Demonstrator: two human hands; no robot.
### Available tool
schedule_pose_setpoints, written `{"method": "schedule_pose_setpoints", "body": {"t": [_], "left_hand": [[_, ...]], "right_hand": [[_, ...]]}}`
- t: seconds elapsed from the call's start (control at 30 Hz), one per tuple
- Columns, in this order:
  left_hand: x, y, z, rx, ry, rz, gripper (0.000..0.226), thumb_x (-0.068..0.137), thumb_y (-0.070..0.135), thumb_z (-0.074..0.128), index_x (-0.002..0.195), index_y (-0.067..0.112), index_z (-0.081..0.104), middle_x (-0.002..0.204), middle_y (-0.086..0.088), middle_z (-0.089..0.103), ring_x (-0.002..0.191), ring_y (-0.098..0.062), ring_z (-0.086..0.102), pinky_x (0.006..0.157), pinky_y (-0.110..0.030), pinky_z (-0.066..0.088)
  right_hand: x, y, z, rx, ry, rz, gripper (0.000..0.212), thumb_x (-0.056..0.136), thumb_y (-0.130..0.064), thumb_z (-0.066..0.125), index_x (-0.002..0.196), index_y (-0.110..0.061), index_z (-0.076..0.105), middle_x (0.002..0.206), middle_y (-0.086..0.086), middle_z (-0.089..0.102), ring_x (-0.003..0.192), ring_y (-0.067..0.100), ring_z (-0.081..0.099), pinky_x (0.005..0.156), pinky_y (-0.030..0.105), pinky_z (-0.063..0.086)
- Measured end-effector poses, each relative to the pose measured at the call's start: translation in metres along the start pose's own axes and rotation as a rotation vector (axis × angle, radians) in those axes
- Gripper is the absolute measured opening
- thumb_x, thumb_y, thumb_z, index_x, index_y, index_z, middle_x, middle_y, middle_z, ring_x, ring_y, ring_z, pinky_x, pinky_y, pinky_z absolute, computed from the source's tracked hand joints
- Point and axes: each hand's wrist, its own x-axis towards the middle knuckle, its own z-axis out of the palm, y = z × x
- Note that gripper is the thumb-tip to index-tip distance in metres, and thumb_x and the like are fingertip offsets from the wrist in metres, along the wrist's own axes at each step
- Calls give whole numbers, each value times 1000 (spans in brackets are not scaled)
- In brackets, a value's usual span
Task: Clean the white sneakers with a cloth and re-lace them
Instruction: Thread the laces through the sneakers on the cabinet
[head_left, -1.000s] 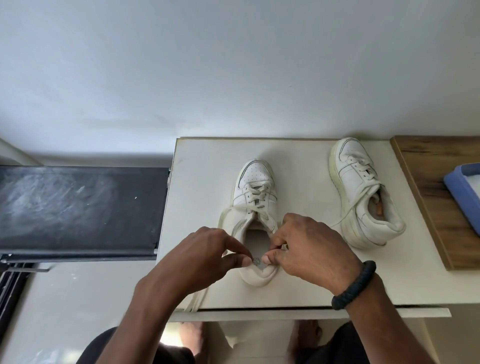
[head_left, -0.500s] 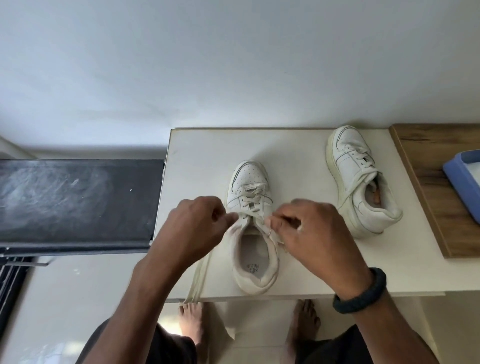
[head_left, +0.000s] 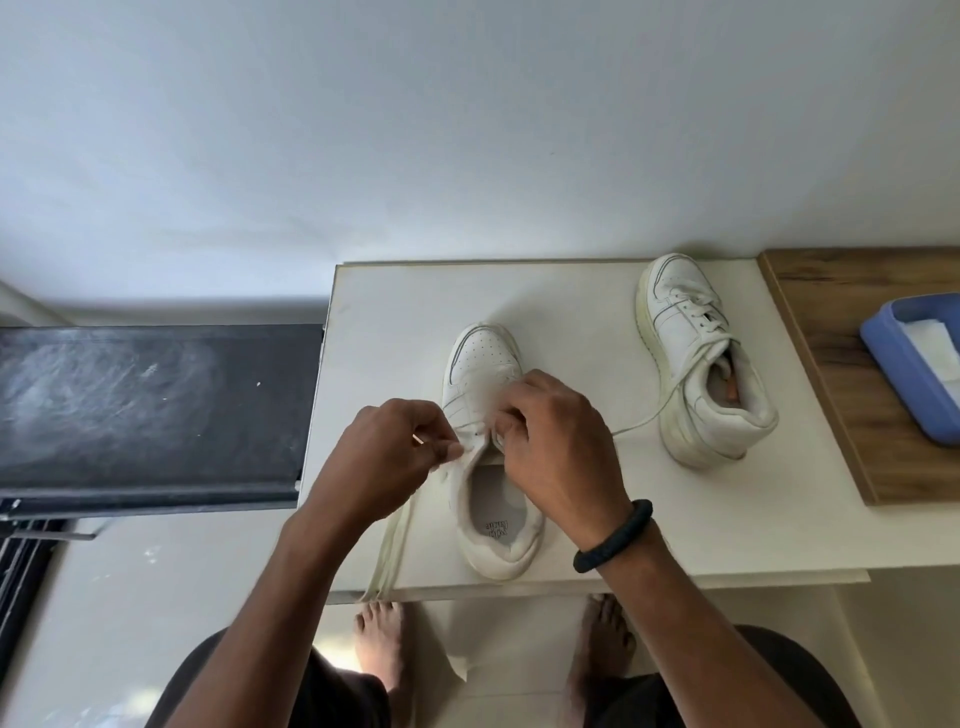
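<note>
A plain white wall (head_left: 467, 130) rises behind a flat cream-white tabletop (head_left: 395, 322), flanked by a scuffed black panel (head_left: 145, 405) on the left and a brown wood-grain board (head_left: 831, 291) on the right — all above a pale glossy floor (head_left: 171, 587).

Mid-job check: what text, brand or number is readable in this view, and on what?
Insole stamp in the near sneaker: small dark print, upside down to the camera, too blurred to read.
Far sneaker, blue tray: no readable text shows.

Home: bare feet (head_left: 382, 640), plain white table (head_left: 571, 301)
</note>
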Motion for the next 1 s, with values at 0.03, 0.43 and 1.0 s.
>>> {"method": "schedule_pose_setpoints", "body": {"t": [0.03, 0.43, 1.0], "left_hand": [[0, 0, -1, 10, 4, 8, 9, 89, 32, 75, 83, 26, 75, 78, 10, 74, 73, -9, 68, 64, -25, 51], [-11, -7, -44, -158, -166, -16, 8, 91, 35, 72, 89, 29, 77, 60, 7, 62, 55, -15, 48, 57, -30, 39], [-29, -21, -92, -781, -30, 131, 37, 77, 41, 78, 96, 10, 78, 62, -3, 40, 45, -7, 35, 50, -25, 32]], "right_hand": [[1, 3, 2, 113, 13, 70, 7, 90, -18, 70, 83, -17, 70, 86, -6, 70, 81, 16, 66, 73, 34, 54], [4, 12, -38, 1378, -58, 530, 23, 92, -5, 62, 114, -5, 67, 60, -2, 52, 59, 14, 53, 72, 30, 52], [3, -22, -65, 1266, -53, -35, 46, 91, -7, 57, 136, -10, 49, 136, 13, 63, 72, 18, 48, 66, 26, 48]]}}
